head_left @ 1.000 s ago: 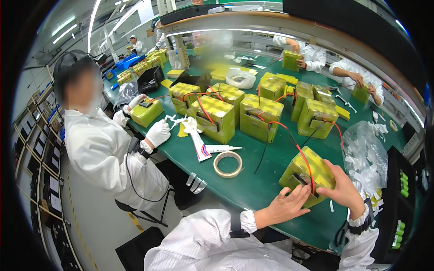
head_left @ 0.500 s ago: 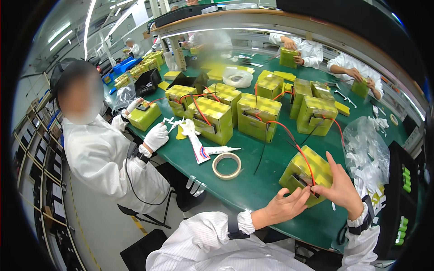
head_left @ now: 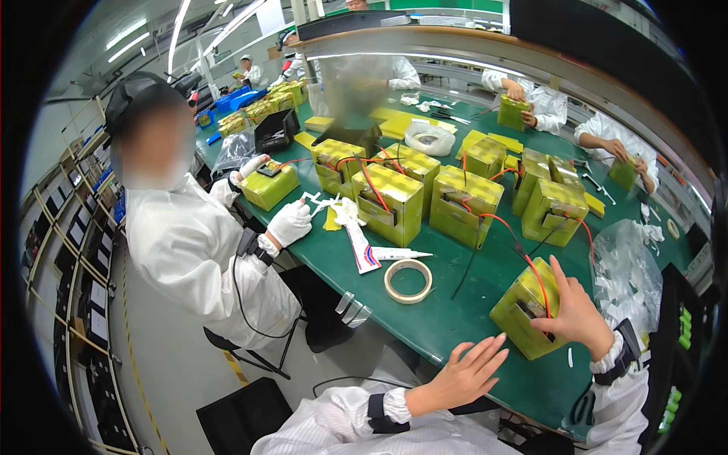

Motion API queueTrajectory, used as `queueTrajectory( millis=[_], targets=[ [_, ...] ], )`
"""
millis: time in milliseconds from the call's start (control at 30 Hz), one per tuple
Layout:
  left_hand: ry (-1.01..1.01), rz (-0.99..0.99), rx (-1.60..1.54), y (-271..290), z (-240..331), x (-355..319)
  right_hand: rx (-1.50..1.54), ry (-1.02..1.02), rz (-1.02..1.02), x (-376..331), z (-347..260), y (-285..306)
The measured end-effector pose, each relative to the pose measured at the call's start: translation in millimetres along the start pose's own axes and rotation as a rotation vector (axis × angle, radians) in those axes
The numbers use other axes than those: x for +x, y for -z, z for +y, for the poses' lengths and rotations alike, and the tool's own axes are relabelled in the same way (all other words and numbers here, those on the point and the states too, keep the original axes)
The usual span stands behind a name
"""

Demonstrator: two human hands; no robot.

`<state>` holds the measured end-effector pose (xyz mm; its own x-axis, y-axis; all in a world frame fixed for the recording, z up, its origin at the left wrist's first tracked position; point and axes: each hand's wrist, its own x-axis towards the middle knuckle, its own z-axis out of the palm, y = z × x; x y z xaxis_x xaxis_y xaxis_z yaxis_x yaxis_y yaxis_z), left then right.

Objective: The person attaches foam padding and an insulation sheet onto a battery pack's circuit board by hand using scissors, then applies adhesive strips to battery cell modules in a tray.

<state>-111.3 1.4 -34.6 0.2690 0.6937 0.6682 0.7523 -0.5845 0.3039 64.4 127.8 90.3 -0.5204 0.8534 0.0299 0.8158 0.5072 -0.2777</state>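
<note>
A yellow-green taped battery pack (head_left: 523, 309) stands at the table's near right, with a red wire and a dark wire rising from a black piece on its front. My right hand (head_left: 576, 315) grips its right side: the thumb presses by the foot of the red wire, while the index finger stretches up along the edge. Held off to the pack's lower left, over the table's near edge, my left hand (head_left: 459, 379) is open with fingers outstretched and nothing in it.
Several similar wired packs (head_left: 464, 205) stand just beyond. Left of them lie a masking tape roll (head_left: 408, 281) and a white glue tube (head_left: 362, 246). A plastic bag (head_left: 626, 265) with white scraps lies right. A gloved co-worker (head_left: 201, 250) handles another pack at left; others work across the table.
My left hand has come away from the front of the pack, down and to the left, and its fingers have straightened. The right hand stays on the pack. The whole view has shifted slightly.
</note>
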Motion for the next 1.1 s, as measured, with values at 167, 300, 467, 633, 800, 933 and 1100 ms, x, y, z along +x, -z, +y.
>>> queueTrajectory(
  millis=[167, 300, 467, 633, 800, 933, 1100],
  targets=[
    [0.051, 0.003, -0.032, 5, -3, -21, -0.057, 0.047, 0.032, -4, 7, -3],
    [0.035, -0.016, -0.041, 7, -3, -30, -0.138, 0.084, 0.110, -6, 4, -10],
    [0.032, -0.037, -0.050, 8, 1, -38, -0.073, 0.006, 0.102, -9, -4, -8],
    [0.013, -0.061, -0.097, -1, -4, -25, -0.030, -0.068, 0.154, -1, -3, -11],
    [-0.072, -0.090, -0.145, -9, 13, -3, -0.163, -0.009, 0.290, -3, -4, -29],
    [-0.263, -0.140, -0.400, -30, 28, 9, 0.027, -0.054, 0.265, -94, -4, 28],
    [-0.329, -0.242, -0.574, -38, 33, 18, 0.462, -0.364, 0.380, -210, 27, 86]
  ],
)
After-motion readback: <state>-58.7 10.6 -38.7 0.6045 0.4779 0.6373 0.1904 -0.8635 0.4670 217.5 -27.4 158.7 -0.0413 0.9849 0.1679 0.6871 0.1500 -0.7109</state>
